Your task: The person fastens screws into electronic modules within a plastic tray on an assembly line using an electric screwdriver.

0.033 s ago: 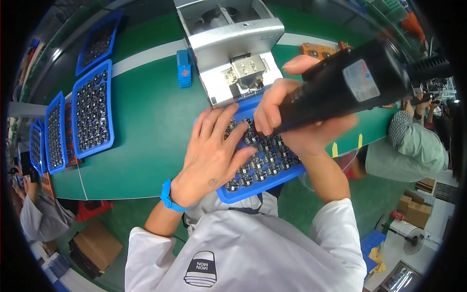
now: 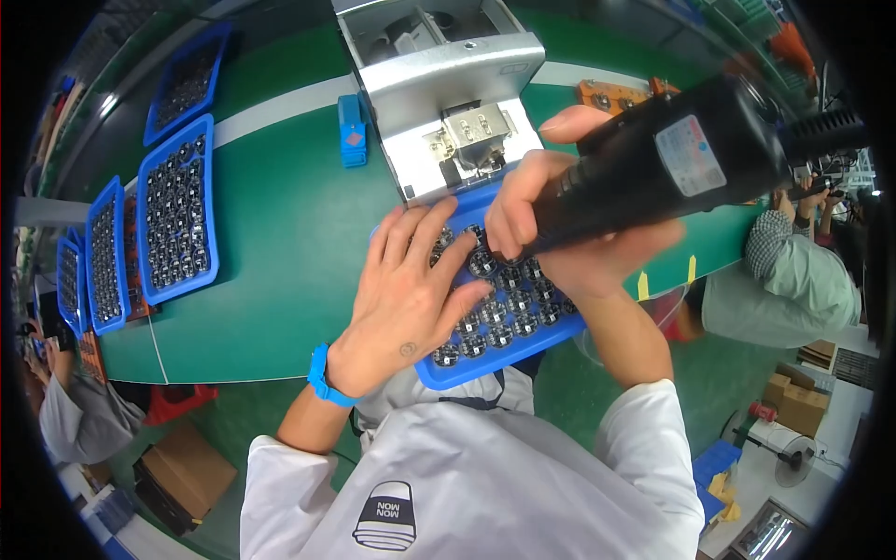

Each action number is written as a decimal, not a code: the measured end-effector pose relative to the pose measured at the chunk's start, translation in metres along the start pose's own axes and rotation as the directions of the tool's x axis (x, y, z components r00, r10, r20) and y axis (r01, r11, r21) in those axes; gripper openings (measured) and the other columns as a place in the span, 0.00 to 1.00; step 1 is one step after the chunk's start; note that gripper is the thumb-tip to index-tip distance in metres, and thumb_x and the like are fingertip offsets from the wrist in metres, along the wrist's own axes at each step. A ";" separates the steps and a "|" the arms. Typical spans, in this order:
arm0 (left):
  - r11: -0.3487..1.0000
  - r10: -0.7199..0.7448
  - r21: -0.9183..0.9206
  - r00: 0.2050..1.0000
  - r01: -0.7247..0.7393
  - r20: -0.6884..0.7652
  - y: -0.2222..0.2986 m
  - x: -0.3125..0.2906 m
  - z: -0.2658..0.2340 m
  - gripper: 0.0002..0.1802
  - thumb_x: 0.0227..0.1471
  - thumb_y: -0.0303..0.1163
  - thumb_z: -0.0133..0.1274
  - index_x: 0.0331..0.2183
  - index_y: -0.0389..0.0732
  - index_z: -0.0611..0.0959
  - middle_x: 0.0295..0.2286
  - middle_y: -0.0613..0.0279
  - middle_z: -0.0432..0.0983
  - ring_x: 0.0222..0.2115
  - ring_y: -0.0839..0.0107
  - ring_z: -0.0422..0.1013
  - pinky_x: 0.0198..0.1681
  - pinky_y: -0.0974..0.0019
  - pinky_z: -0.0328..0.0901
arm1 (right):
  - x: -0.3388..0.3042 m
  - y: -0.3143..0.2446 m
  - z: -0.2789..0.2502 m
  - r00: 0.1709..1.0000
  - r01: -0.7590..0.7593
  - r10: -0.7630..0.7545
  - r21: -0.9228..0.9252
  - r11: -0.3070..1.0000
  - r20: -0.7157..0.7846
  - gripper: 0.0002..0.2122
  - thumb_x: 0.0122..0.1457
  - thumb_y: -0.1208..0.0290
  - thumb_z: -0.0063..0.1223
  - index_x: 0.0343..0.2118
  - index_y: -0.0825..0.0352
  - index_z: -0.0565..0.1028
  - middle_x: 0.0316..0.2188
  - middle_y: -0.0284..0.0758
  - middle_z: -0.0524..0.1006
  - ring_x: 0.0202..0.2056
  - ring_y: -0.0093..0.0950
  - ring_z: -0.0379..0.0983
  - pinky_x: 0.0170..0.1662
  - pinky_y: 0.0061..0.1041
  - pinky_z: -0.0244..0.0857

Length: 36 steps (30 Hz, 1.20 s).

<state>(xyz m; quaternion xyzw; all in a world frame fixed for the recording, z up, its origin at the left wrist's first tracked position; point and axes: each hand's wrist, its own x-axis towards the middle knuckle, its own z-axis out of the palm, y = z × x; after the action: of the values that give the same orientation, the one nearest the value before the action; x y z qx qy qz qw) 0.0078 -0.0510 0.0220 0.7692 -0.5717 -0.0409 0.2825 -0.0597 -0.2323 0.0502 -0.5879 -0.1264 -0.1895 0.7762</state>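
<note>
Tray of round parts (image 2: 523,350) at table's (image 2: 280,243) near edge, under left hand (image 2: 401,308) and right hand (image 2: 569,233) holding driver (image 2: 653,177); metal fixture (image 2: 448,84) behind; further trays (image 2: 177,210) left.

Blue part trays: six. First (image 2: 495,359) under hands; black power tool (image 2: 672,173): one; grey machine (image 2: 448,84): one.

No change visible: left hand (image 2: 406,299) flat on blue tray (image 2: 523,345) as before, right hand (image 2: 569,219) gripping black power tool (image 2: 672,173) over tray, same spot below grey fixture (image 2: 443,89).
</note>
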 end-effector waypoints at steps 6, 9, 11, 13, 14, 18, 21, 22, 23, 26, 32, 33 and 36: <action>1.000 -0.006 -0.003 1.000 0.006 0.014 0.001 -0.001 0.001 0.23 0.50 0.41 0.56 0.44 0.36 0.77 0.52 0.46 0.62 0.54 0.51 0.57 0.60 0.48 0.49 | 0.000 0.002 0.002 0.999 -0.023 0.023 0.006 1.000 -0.029 0.42 0.52 0.26 0.29 0.52 0.65 0.58 0.19 0.43 0.70 0.19 0.34 0.68 0.25 0.32 0.65; 1.000 -0.009 -0.006 1.000 0.009 0.027 0.001 -0.001 0.000 0.23 0.50 0.41 0.56 0.45 0.37 0.77 0.52 0.46 0.62 0.54 0.51 0.57 0.60 0.48 0.49 | -0.001 0.004 0.003 0.997 -0.065 0.066 0.022 0.998 -0.047 0.42 0.52 0.26 0.29 0.52 0.65 0.58 0.19 0.43 0.70 0.19 0.34 0.68 0.26 0.32 0.65; 1.000 -0.013 -0.004 1.000 0.013 0.025 0.001 -0.001 0.000 0.23 0.50 0.41 0.56 0.45 0.37 0.77 0.52 0.46 0.62 0.54 0.51 0.57 0.60 0.48 0.49 | -0.001 0.008 0.002 0.998 -0.051 0.053 0.042 0.998 -0.041 0.42 0.52 0.26 0.29 0.52 0.65 0.58 0.19 0.42 0.70 0.19 0.34 0.68 0.25 0.31 0.65; 1.000 -0.015 -0.003 1.000 0.015 0.022 0.001 0.000 0.000 0.23 0.50 0.41 0.56 0.45 0.37 0.77 0.52 0.47 0.62 0.54 0.51 0.57 0.60 0.48 0.49 | 0.000 0.009 0.002 0.999 -0.036 0.038 0.060 0.998 -0.037 0.42 0.51 0.25 0.30 0.52 0.65 0.58 0.19 0.42 0.70 0.19 0.33 0.68 0.25 0.31 0.65; 1.000 -0.013 -0.005 1.000 0.013 0.027 0.001 0.000 0.000 0.23 0.50 0.41 0.56 0.45 0.37 0.77 0.52 0.47 0.62 0.54 0.51 0.57 0.60 0.48 0.49 | -0.001 0.008 0.003 0.996 -0.061 0.060 -0.002 0.998 -0.061 0.43 0.51 0.25 0.31 0.51 0.65 0.58 0.19 0.42 0.70 0.19 0.33 0.68 0.25 0.30 0.65; 1.000 -0.015 0.007 0.999 0.015 0.028 0.000 -0.001 0.000 0.24 0.50 0.41 0.56 0.45 0.37 0.77 0.52 0.47 0.62 0.54 0.52 0.57 0.60 0.49 0.49 | -0.002 0.008 0.008 0.995 -0.079 0.073 -0.080 0.994 -0.075 0.43 0.49 0.24 0.33 0.50 0.65 0.58 0.19 0.41 0.71 0.19 0.31 0.69 0.24 0.28 0.66; 1.000 -0.018 0.019 1.000 0.018 0.022 -0.001 -0.001 0.000 0.24 0.50 0.42 0.56 0.45 0.37 0.77 0.52 0.47 0.62 0.53 0.52 0.57 0.60 0.49 0.49 | -0.002 0.011 0.007 0.999 -0.021 0.016 -0.108 0.994 -0.044 0.43 0.49 0.24 0.34 0.50 0.65 0.58 0.19 0.41 0.70 0.19 0.31 0.68 0.24 0.28 0.66; 1.000 -0.018 0.018 1.000 0.018 0.021 0.000 0.000 0.000 0.24 0.50 0.42 0.56 0.45 0.37 0.77 0.52 0.47 0.62 0.53 0.52 0.57 0.60 0.49 0.49 | -0.003 0.010 0.006 0.998 -0.012 0.005 -0.113 0.994 -0.055 0.43 0.49 0.24 0.35 0.51 0.65 0.59 0.19 0.41 0.70 0.19 0.31 0.69 0.24 0.29 0.66; 1.000 -0.015 0.012 1.000 0.014 0.022 0.000 0.000 0.000 0.24 0.50 0.42 0.56 0.45 0.37 0.77 0.52 0.47 0.62 0.53 0.52 0.57 0.60 0.49 0.49 | -0.003 0.011 0.005 0.998 -0.012 0.006 -0.113 0.993 -0.055 0.43 0.49 0.24 0.35 0.51 0.65 0.59 0.19 0.41 0.70 0.19 0.31 0.69 0.24 0.29 0.66; 1.000 -0.014 0.007 1.000 0.014 0.020 0.000 0.000 0.001 0.23 0.50 0.42 0.56 0.45 0.37 0.77 0.52 0.48 0.62 0.53 0.52 0.57 0.60 0.49 0.49 | -0.004 0.009 -0.001 0.998 -0.050 0.050 0.001 0.999 -0.035 0.43 0.49 0.25 0.37 0.52 0.64 0.58 0.21 0.44 0.71 0.21 0.35 0.70 0.26 0.32 0.67; 1.000 -0.011 0.013 1.000 0.011 0.023 0.000 0.000 0.001 0.23 0.50 0.41 0.56 0.44 0.37 0.77 0.52 0.48 0.63 0.53 0.52 0.57 0.60 0.49 0.49 | -0.006 0.005 0.000 0.999 -0.026 0.024 -0.037 0.999 -0.037 0.43 0.48 0.25 0.38 0.52 0.64 0.58 0.20 0.43 0.71 0.20 0.35 0.70 0.26 0.31 0.67; 1.000 -0.011 0.015 1.000 0.010 0.021 0.000 -0.001 0.001 0.23 0.50 0.41 0.56 0.44 0.37 0.77 0.52 0.48 0.63 0.53 0.52 0.57 0.60 0.49 0.49 | -0.005 0.005 0.002 0.999 -0.026 0.025 -0.036 0.999 -0.037 0.43 0.48 0.25 0.38 0.52 0.64 0.58 0.20 0.43 0.71 0.20 0.35 0.70 0.26 0.31 0.67; 1.000 -0.013 0.009 1.000 0.013 0.026 0.000 -0.001 0.000 0.23 0.49 0.41 0.56 0.44 0.37 0.77 0.52 0.48 0.63 0.53 0.52 0.57 0.60 0.49 0.49 | -0.005 0.003 0.008 0.991 -0.104 0.099 -0.047 0.993 -0.093 0.44 0.47 0.24 0.39 0.52 0.64 0.58 0.20 0.43 0.71 0.20 0.34 0.70 0.26 0.31 0.67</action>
<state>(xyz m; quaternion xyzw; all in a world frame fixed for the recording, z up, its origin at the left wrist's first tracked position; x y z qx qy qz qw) 0.0079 -0.0500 0.0216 0.7736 -0.5705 -0.0502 0.2714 -0.0623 -0.2233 0.0477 -0.6044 -0.0562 -0.1793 0.7742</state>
